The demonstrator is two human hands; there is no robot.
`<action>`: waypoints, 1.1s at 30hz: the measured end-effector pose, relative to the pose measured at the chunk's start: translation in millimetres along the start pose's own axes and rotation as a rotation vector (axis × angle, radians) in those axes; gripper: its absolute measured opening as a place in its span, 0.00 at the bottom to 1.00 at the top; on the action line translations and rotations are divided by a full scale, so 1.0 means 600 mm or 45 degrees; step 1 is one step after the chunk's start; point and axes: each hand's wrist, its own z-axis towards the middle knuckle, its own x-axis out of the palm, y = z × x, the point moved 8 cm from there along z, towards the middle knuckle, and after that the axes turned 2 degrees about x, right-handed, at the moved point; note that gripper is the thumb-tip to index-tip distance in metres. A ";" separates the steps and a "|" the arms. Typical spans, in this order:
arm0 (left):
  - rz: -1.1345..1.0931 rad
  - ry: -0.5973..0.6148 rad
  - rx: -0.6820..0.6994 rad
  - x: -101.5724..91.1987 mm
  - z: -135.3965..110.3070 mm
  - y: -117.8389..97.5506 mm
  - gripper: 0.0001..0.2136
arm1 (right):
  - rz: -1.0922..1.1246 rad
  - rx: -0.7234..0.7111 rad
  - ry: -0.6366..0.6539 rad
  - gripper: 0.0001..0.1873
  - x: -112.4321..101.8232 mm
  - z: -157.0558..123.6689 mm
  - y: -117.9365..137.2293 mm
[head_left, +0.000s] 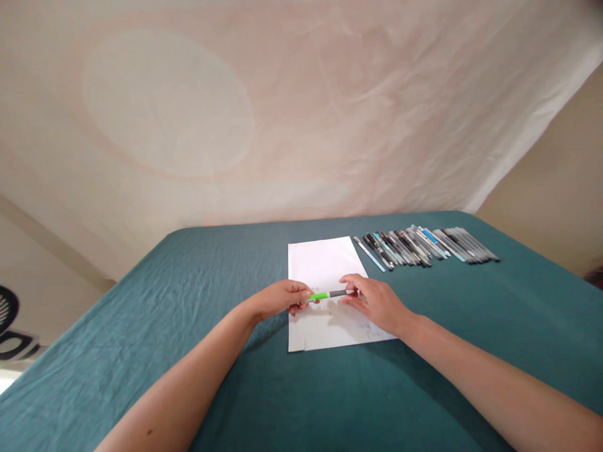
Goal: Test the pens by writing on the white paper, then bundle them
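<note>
A pen (321, 296) with a bright green part and a dark grey part is held level above white paper (325, 257). My left hand (287, 297) is closed in a pinch on the green end. At the dark grey end, my right hand (372, 298) has its thumb and fingers curled around the tip. Part of each pen end is hidden by the fingers. Small faint handwriting marks the paper below my hands. The paper looks like more than one sheet, with a slight offset at the lower left edge.
To the right of the paper lies a long row of pens (409, 246), mostly black, grey and clear, with some light blue. One light blue pen (370, 254) lies nearest the paper. A green cloth (226, 263) covers the table. Behind it hangs a pale sheet (282, 113).
</note>
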 end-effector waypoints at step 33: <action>-0.051 -0.084 0.028 -0.004 0.006 0.004 0.16 | -0.260 -0.123 -0.080 0.12 -0.001 -0.002 0.009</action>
